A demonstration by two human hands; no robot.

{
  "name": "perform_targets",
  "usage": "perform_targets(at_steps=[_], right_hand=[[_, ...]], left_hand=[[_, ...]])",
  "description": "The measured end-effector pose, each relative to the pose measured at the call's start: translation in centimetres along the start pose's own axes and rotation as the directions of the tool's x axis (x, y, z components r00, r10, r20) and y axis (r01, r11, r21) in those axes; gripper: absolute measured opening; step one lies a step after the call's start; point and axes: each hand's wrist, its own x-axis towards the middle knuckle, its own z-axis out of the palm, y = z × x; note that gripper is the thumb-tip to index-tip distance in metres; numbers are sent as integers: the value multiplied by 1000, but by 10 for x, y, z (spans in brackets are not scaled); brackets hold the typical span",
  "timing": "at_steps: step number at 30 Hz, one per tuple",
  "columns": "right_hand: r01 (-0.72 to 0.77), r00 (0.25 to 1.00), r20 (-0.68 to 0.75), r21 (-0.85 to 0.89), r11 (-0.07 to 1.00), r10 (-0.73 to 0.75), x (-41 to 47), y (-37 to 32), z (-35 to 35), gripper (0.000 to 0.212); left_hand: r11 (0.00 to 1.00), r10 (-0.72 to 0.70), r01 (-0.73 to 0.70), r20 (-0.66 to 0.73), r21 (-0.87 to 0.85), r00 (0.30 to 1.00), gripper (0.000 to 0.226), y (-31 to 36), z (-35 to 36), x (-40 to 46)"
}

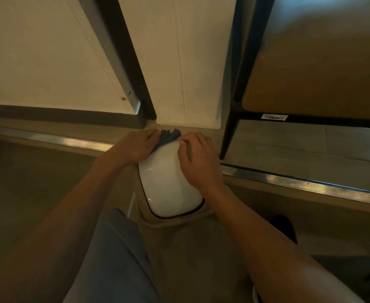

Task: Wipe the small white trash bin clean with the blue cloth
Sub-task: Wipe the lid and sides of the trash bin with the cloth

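Note:
The small white trash bin point(164, 182) lies tilted between my knees, its glossy side facing up and its dark-edged rim toward me. The blue cloth point(168, 136) is bunched at the bin's far end. My left hand point(136, 147) grips the cloth against the bin's far left side. On the bin's far right edge, my right hand point(198, 158) curls its fingers over the rim next to the cloth.
A white wall panel point(188, 62) and a dark door frame point(127, 62) stand just beyond the bin. A black-framed wooden stool or table point(310, 62) is at the right. A metal floor strip point(299, 180) runs across the tan floor.

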Motion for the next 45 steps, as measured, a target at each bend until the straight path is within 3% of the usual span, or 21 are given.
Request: perform_targets(at_steps=[2,4,9,12,14,16,18,21,23,26,28,31,33,37,40,42,45], right_hand=[[-8,1000,1,-1,1000,8,1,-1,0,23],[-17,1000,-13,0,1000,17,1,-2,-1,28],[-32,999,-12,22,999,33,-1,-3,0,19],[-14,1000,10,14,1000,14,1,-5,3,17],[-10,1000,12,9,1000,10,1,-4,3,17],[-14,1000,16,19,1000,14,2,-3,4,17],[-9,1000,11,23,1000,8,2,-3,4,20],[-10,1000,4,28,1000,10,2,-2,6,26],[-31,999,18,31,999,30,2,-2,5,30],[-52,998,39,62,997,49,2,-2,4,34],[-57,998,37,112,992,53,2,-2,3,31],[-102,995,43,206,973,95,3,0,2,22],[-120,993,48,258,959,112,5,2,2,16],[-122,992,54,309,943,110,7,6,1,16],[-135,990,69,314,940,119,8,8,1,18],[-125,991,75,295,947,108,7,8,1,18],[-122,991,85,270,955,103,8,7,0,18]], left_hand=[[995,-95,89,152,48,984,44,22,-7,17],[997,-66,59,227,39,972,49,49,-7,30],[991,129,-120,178,-59,976,48,37,-8,17],[998,7,1,123,-65,992,44,-16,-16,3],[995,-99,93,181,42,978,42,-33,-17,3],[981,-162,135,209,140,964,44,-26,-17,15],[986,-139,116,207,122,968,47,-1,-13,28],[999,-11,7,88,46,996,46,24,-2,25],[997,75,-73,-111,23,991,41,16,11,1],[977,207,-207,-390,41,897,42,-9,35,-51],[977,191,-212,-489,12,851,40,-25,49,-77],[984,49,-132,-537,-118,842,35,-27,56,-76],[994,13,-73,-570,-83,822,34,-12,59,-66],[982,171,-86,-597,168,784,34,18,91,-87],[937,320,-162,-571,311,756,31,-3,107,-119],[944,306,-161,-579,290,755,30,-23,97,-121],[990,134,-82,-641,111,756,34,-19,70,-93]])
